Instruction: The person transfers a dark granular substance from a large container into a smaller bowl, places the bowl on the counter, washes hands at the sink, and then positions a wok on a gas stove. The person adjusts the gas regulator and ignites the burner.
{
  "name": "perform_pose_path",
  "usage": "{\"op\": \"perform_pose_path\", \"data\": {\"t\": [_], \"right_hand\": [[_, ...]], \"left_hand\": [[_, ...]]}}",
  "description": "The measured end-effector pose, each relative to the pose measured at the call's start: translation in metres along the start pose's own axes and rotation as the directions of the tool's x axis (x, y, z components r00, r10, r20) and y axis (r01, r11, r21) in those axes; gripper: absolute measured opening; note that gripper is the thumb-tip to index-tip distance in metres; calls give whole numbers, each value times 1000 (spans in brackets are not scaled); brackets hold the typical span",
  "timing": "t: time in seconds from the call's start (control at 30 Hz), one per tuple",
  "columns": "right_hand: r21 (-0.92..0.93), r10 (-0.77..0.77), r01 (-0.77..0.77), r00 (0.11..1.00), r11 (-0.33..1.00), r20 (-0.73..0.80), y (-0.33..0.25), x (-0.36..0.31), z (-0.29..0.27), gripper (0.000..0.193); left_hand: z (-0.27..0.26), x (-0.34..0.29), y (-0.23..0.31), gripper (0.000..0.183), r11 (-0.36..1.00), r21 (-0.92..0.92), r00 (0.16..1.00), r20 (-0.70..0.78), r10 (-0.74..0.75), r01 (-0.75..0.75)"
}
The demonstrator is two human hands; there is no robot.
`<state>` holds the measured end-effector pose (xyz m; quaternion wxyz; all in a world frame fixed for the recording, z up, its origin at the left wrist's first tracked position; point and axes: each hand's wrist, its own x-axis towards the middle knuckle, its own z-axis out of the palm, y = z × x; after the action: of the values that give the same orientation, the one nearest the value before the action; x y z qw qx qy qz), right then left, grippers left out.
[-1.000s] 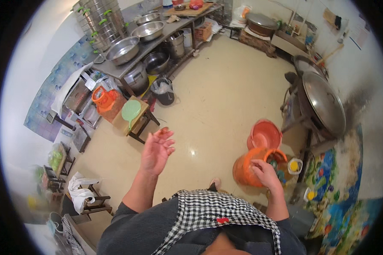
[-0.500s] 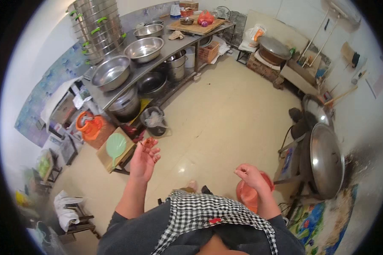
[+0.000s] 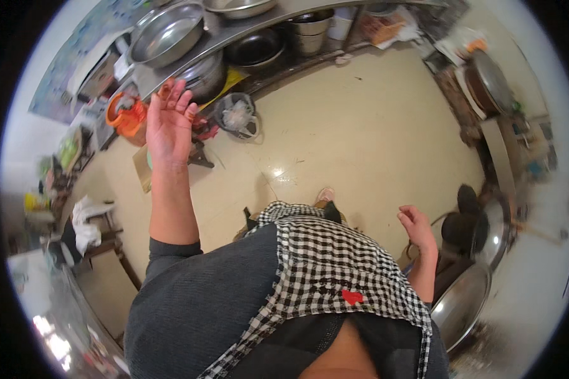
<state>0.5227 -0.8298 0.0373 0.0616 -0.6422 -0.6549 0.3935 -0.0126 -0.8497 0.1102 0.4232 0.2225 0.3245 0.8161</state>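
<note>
My left hand (image 3: 169, 126) is raised with its palm up and its fingers spread. Reddish-brown smears mark the fingertips, and no held object shows in it. Behind its fingers stands a steel pot (image 3: 202, 79) under the metal worktable (image 3: 259, 24). On the other side of me, my right hand (image 3: 416, 225) hangs over the floor with loosely bent fingers, and nothing shows in it. A large round metal lid (image 3: 464, 303) is nearest to it. Between my arms is my black-and-white checked apron (image 3: 322, 259).
A black bin (image 3: 235, 117) with a pale bag stands by the worktable's lower shelf. An orange gas cylinder (image 3: 128, 120) is at the left. Steel basins (image 3: 167, 35) rest on the tabletop. Along the right wall are a lidded wok (image 3: 492, 82) and another round metal lid (image 3: 492, 230).
The view has tilted down and shifted left toward the worktable. My left hand has moved up beside the table, and my right hand has moved right, away from the red bucket, which is out of sight.
</note>
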Motion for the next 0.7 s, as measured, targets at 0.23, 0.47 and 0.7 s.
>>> {"op": "perform_pose_path", "data": {"t": [0.23,0.47,0.7], "right_hand": [[-219,-262,299,947,929,184,-86,201,-84,30],[-293,-339,437,881,850,329,-150,315,-72,33],[-286,-330,467,847,837,416,-170,387,-104,32]], "left_hand": [[21,26,-32,34,996,58,959,-274,74,-60],[28,81,-66,35,991,77,933,-335,128,-109],[67,182,-103,39,996,70,934,-350,70,-49]]}}
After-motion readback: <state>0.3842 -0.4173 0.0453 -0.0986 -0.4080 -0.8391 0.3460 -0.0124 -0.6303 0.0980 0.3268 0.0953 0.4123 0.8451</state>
